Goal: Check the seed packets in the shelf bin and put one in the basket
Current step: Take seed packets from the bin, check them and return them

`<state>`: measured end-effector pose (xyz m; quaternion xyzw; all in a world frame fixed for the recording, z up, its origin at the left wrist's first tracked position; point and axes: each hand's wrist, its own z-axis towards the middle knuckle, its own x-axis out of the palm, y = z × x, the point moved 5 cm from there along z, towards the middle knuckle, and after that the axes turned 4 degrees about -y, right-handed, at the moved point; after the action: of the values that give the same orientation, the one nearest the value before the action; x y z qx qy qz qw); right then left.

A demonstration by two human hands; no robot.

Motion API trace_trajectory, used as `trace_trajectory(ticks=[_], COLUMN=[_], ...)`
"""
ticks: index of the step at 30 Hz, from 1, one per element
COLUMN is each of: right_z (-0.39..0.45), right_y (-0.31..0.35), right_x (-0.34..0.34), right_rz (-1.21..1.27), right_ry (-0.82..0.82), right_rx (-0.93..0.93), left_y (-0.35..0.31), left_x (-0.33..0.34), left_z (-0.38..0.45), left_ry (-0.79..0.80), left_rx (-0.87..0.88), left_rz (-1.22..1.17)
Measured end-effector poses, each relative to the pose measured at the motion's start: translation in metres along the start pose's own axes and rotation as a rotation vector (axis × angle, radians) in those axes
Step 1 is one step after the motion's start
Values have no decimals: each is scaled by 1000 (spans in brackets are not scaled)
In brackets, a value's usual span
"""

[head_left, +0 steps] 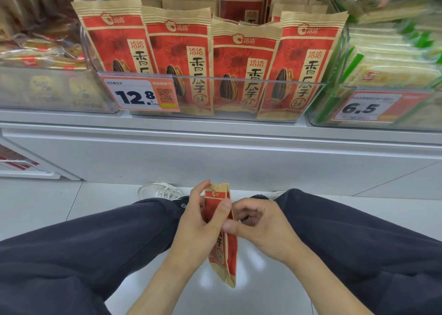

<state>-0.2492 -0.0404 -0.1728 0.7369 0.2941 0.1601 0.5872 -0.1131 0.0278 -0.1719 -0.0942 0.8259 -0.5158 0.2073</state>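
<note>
A red and tan seed packet [223, 252] is held edge-on low between my knees. My left hand [199, 226] grips it from the left, thumb across its upper front. My right hand [260, 226] holds it from the right, fingers curled and thumb against the packet's edge. Above, a clear shelf bin [239, 99] holds several upright packets of the same kind [244, 68], in rows going back. No basket is in view.
A price tag reading 12.8 [141, 97] hangs on the bin's front left. Clear bins of other snacks stand at the left [47, 87] and right [387, 80]. The grey shelf base [215, 152] is in front of my knees and shoe [160, 191] on the tiled floor.
</note>
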Motion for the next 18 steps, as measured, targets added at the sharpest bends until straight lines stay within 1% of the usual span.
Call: trace_trajectory(ticks=[2, 5, 11, 15, 18], right_z=[0, 1, 0, 0, -1], right_y=[2, 2, -3, -3, -3], right_x=[0, -1, 1, 1, 1], right_rz=[72, 154, 293, 285, 226], right_ry=[-4, -57, -78, -66, 11], right_rx=[3, 43, 159, 149, 123], left_y=[-1, -1, 8, 6, 8], left_x=[-1, 2, 5, 5, 0], left_z=[1, -1, 1, 2, 5], left_ry=[0, 25, 9, -13, -89], left_rx=[-17, -31, -62, -70, -109], left_rz=[-54, -83, -81, -108, -212])
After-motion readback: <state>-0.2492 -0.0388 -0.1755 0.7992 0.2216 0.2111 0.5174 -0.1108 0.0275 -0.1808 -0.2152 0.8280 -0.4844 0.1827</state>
